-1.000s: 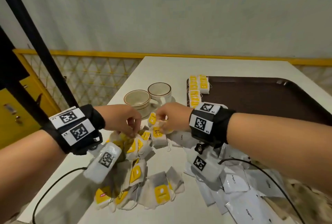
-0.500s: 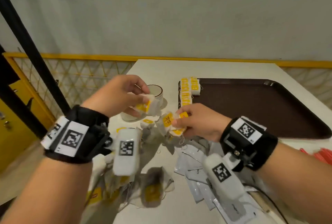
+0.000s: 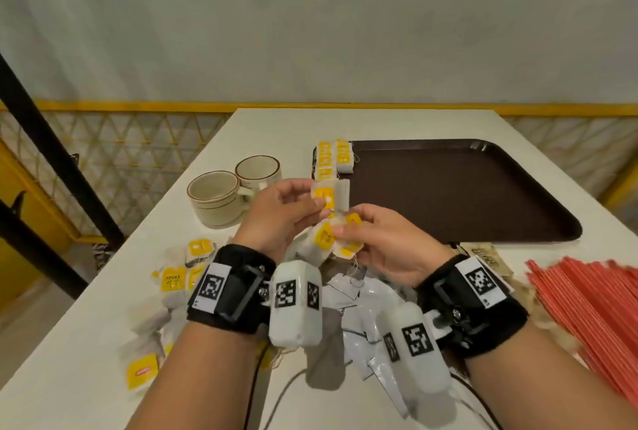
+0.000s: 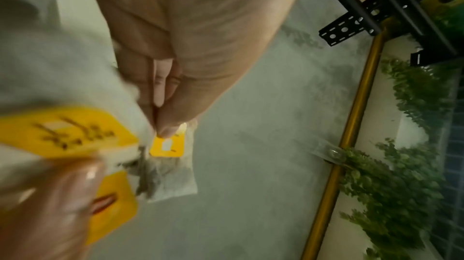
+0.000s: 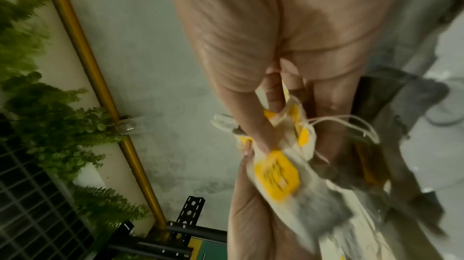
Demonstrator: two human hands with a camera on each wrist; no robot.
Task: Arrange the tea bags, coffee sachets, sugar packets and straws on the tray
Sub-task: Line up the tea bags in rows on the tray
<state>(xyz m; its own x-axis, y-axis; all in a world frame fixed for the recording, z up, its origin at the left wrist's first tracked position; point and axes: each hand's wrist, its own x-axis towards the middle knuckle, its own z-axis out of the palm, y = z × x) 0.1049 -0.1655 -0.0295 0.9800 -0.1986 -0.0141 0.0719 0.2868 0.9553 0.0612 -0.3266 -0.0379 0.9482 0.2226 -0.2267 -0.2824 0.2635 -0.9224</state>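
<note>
Both hands are raised above the table in front of the brown tray. My left hand pinches one tea bag with a yellow tag, also seen in the left wrist view as the tea bag. My right hand grips a small bunch of tea bags, shown blurred as the bunch in the right wrist view. A short row of tea bags lies at the tray's far left corner. Loose tea bags lie on the table at left.
Two beige cups stand left of the tray. White coffee sachets lie under my wrists. Red straws are heaped at right, with brown sugar packets beside them. The table's left edge drops to a yellow railing.
Both hands have lifted off the tea bag pile and come together higher up. The left hand's tea bag now sits just above the bunch in the right hand.
</note>
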